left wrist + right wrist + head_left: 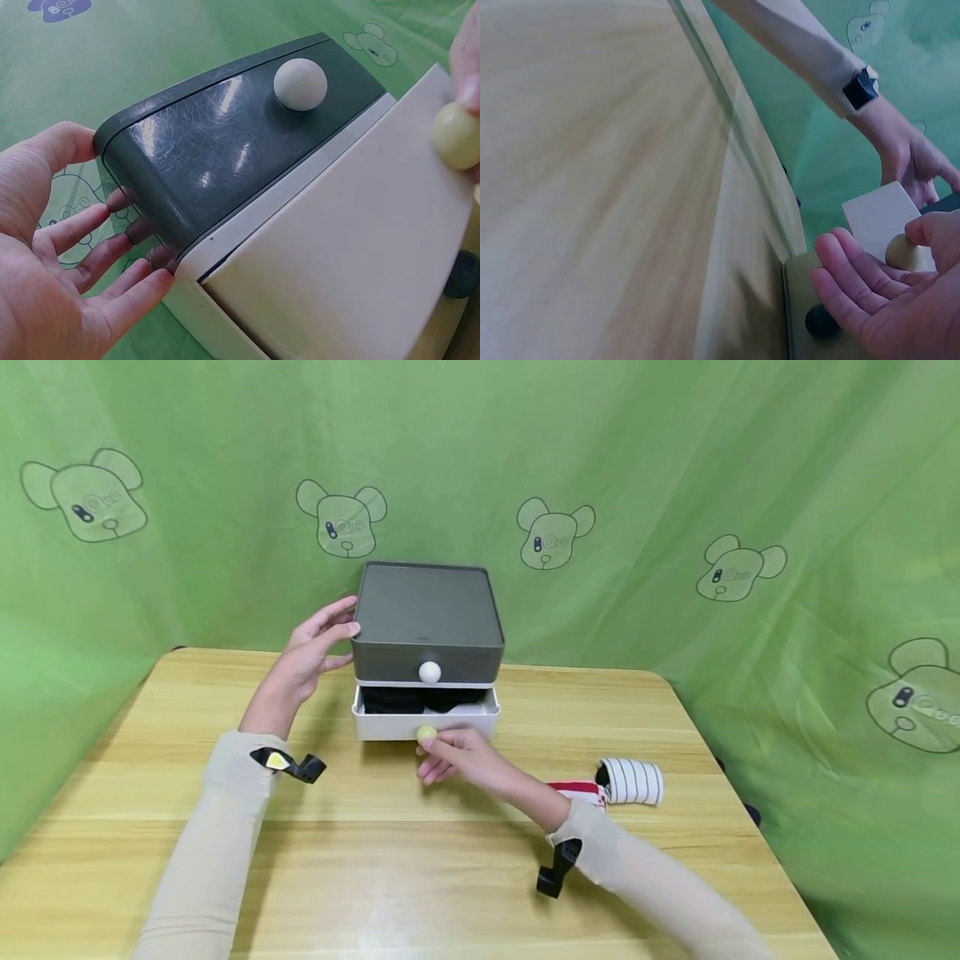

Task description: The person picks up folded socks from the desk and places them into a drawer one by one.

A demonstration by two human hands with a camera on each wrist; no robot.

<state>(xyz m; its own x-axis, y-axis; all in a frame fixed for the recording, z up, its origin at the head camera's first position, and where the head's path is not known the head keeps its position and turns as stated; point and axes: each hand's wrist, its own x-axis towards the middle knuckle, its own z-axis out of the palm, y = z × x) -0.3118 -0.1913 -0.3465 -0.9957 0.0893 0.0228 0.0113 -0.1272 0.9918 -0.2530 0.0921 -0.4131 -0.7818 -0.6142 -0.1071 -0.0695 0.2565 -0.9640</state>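
Observation:
A small drawer unit with a dark grey upper part [427, 606] and a white knob [430, 672] stands near the table's back edge. Beneath it, a white drawer [390, 727] is pulled partly out, with dark cloth [393, 700] inside. My right hand [468, 758] pinches the drawer's pale yellow knob [427, 732] between thumb and finger, its other fingers spread below. Against the unit's left side rests my left hand [303, 653], thumb near the top edge and extended fingertips touching the side. Lower down, a dark knob [822, 321] shows on a yellowish front in the right wrist view.
To the right on the wooden table [360, 877] lie a white roll with dark stripes [633, 781] and a red and white cloth [577, 790], partly behind my right forearm. A green curtain [450, 460] with bear-head drawings hangs close behind the table.

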